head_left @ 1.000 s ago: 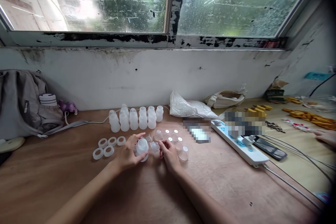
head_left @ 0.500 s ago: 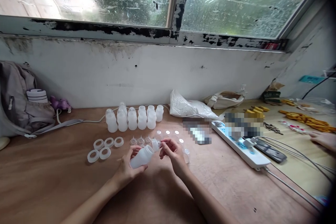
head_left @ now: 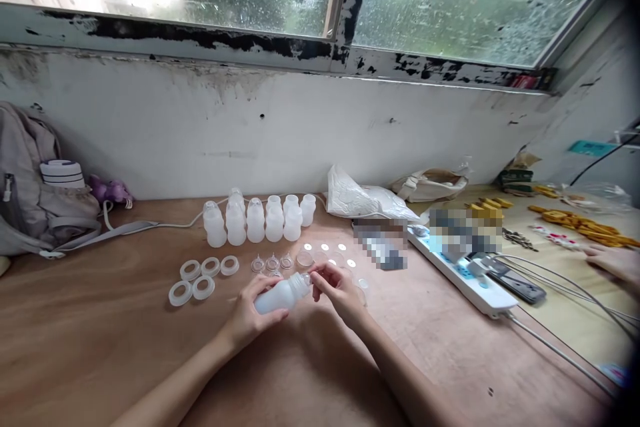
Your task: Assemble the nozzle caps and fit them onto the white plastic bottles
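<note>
My left hand (head_left: pixel 254 307) is wrapped round a frosted white baby bottle (head_left: pixel 276 298), tilted with its mouth up to the right. At that mouth sits a translucent screw collar (head_left: pixel 299 283) with a clear nipple (head_left: pixel 307 278) poking out. The fingertips of my right hand (head_left: pixel 334 287) pinch the nipple, partly hiding it. Just beyond the hands lie several clear nipples (head_left: pixel 272 262) on the table. To the left rest several loose translucent collars (head_left: pixel 203 287). Clear round caps (head_left: pixel 305 257) are spread behind and beside my right hand.
Several baby bottles (head_left: pixel 255 221) stand in rows towards the wall, some with nipples on. A white plastic bag (head_left: pixel 367 199) lies to their right. A power strip (head_left: pixel 465 275) with cables runs along the right. A grey backpack (head_left: pixel 30 180) leans at left; another person's hand (head_left: pixel 613 260) shows far right.
The collar with the nipple has moved from just off the bottle's mouth onto it. The bottle is tilted closer to level. The camera view has shifted slightly.
</note>
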The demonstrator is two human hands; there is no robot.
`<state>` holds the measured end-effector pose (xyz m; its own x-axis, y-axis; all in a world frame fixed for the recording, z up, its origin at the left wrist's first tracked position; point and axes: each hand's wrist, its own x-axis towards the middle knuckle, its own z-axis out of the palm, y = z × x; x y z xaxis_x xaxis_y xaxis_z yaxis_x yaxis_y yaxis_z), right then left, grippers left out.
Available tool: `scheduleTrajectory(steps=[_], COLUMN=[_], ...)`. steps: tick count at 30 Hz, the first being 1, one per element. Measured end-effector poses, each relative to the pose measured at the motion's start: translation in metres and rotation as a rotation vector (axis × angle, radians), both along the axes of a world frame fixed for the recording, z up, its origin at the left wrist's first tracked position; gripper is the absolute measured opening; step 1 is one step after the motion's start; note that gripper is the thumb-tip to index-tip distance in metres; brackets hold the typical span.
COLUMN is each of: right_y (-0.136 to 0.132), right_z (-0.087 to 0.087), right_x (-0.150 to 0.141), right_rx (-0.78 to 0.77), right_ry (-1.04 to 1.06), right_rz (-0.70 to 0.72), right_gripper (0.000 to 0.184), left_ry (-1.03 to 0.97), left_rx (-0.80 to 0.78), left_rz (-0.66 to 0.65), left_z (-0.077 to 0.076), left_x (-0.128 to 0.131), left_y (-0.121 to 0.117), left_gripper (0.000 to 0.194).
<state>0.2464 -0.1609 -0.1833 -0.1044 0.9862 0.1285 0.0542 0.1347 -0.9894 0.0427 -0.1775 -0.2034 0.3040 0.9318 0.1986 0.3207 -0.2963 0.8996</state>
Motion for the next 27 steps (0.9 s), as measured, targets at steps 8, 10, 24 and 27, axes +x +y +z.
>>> scheduleTrajectory(steps=[8, 10, 24, 27], right_y=[0.0002, 0.0006, -0.0028, -0.0014], right_z=[-0.0035, -0.004, -0.0038, -0.0074], right_x=[-0.0008, -0.0002, -0.0023, -0.0026], right_rx=[0.03, 0.041, 0.069, 0.039], right_ry=[-0.033, -0.051, -0.162, -0.158], right_rz=[0.001, -0.009, -0.034, -0.031], right_gripper=[0.027, 0.028, 0.042, 0.049], left_ry=[0.013, 0.006, 0.057, 0.067], left_rx=[0.008, 0.005, 0.04, 0.05], left_rz=[-0.002, 0.002, -0.063, -0.077], left_z=[0.002, 0.0039, 0.0005, 0.0011], left_x=[0.0007, 0.0012, 0.0009, 0.0013], left_y=[-0.0002, -0.0007, -0.0003, -0.0008], left_gripper=[0.043, 0.044, 0.046, 0.046])
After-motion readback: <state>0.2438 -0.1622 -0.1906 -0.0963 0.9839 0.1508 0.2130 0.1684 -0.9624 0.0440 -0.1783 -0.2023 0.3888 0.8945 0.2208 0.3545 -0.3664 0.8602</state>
